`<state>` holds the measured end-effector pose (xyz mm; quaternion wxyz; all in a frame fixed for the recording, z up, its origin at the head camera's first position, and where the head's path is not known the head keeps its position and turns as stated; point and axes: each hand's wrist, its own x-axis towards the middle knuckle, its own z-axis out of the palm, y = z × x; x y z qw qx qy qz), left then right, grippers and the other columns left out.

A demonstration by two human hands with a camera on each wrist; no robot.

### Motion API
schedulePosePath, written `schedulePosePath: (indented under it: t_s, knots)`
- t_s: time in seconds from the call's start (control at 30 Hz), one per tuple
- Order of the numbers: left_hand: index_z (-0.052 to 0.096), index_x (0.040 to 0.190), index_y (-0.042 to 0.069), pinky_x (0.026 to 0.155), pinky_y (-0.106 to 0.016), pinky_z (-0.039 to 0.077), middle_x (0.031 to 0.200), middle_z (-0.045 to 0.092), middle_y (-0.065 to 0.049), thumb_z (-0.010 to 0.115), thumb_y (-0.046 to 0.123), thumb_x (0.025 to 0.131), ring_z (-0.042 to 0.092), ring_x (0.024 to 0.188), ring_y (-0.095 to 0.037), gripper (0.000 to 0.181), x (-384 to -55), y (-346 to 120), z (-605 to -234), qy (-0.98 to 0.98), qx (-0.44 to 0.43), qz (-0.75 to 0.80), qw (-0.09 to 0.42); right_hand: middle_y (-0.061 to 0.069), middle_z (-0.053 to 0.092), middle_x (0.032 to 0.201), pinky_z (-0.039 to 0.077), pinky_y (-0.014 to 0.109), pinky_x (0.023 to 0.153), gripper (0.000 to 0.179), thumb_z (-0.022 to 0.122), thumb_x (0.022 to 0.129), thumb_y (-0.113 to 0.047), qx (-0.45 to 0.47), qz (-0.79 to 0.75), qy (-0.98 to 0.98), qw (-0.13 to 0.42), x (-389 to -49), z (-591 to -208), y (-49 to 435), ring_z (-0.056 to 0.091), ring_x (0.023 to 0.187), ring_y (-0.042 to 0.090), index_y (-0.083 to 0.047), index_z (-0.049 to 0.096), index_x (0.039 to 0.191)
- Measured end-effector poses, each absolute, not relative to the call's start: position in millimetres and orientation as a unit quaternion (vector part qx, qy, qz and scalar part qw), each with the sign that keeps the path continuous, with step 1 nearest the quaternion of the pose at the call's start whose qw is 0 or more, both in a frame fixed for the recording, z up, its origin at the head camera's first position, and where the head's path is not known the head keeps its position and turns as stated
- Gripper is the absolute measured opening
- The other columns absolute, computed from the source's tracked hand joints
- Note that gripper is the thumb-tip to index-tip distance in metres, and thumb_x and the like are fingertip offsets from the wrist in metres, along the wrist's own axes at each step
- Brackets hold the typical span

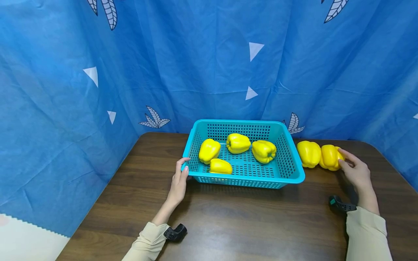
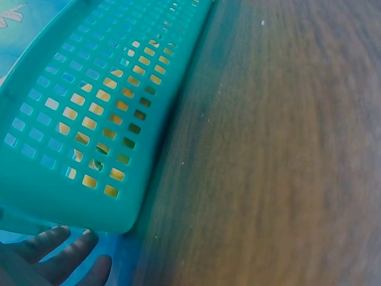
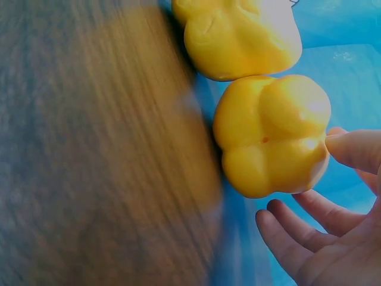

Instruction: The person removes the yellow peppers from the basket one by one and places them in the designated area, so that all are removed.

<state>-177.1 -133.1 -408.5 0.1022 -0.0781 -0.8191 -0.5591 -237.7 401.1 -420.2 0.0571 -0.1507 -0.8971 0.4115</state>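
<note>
My left hand point(image 1: 177, 185) holds the left rim of a turquoise plastic basket point(image 1: 245, 180) at its near corner. In the left wrist view its lower fingers point(image 2: 66, 256) stretch along the outside of the basket's end wall. Several yellow bell peppers lie inside, among them one at the left point(image 1: 209, 150) and one at the right point(image 1: 263, 151). Right of the basket, my right hand point(image 1: 357, 174) pinches a yellow bell pepper point(image 3: 274, 137) between thumb and fingers. Another yellow bell pepper point(image 1: 308, 154) sits against it, on the basket side.
The dark wooden table point(image 1: 248, 221) stretches in front of the basket and to both sides. A blue curtain point(image 1: 202, 65) with leaf and triangle prints hangs close behind the table. Each wrist wears a black camera band, seen on the left one point(image 1: 175, 232).
</note>
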Motion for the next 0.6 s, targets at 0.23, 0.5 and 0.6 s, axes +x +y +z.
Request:
schedulePosePath:
  t_s: [0.23,0.5,0.6]
  knots:
    - [0.032,0.137,0.016,0.091,-0.055,0.047,0.146,0.034,-0.015,0.028,0.024,0.101,0.045,0.118,-0.035,0.037,-186,-138,-428,-0.816,-0.083,-0.562,0.110,0.022,0.025,0.153,0.051,0.048,0.083,0.055,0.034,0.097,-0.043,-0.152,0.374,-0.911,0.083,-236,-411,401,0.037,0.126,0.049,-0.024,0.027,0.148]
    - [0.031,0.137,0.015,0.092,-0.054,0.047,0.146,0.033,-0.015,0.028,0.025,0.101,0.044,0.120,-0.036,0.037,-187,-140,-430,-0.819,-0.084,-0.557,0.111,0.019,0.027,0.153,0.047,0.051,0.084,0.049,0.036,0.096,-0.042,-0.129,0.350,-0.919,0.128,-254,-434,423,0.038,0.126,0.046,-0.036,0.030,0.145]
    - [0.030,0.138,0.012,0.093,-0.056,0.046,0.147,0.032,-0.018,0.028,0.021,0.101,0.042,0.121,-0.039,0.038,-189,-139,-429,-0.820,-0.081,-0.557,0.104,0.015,0.030,0.152,0.047,0.048,0.082,0.046,0.036,0.095,-0.046,-0.125,0.337,-0.921,0.151,-265,-446,435,0.039,0.125,0.042,-0.047,0.030,0.141]
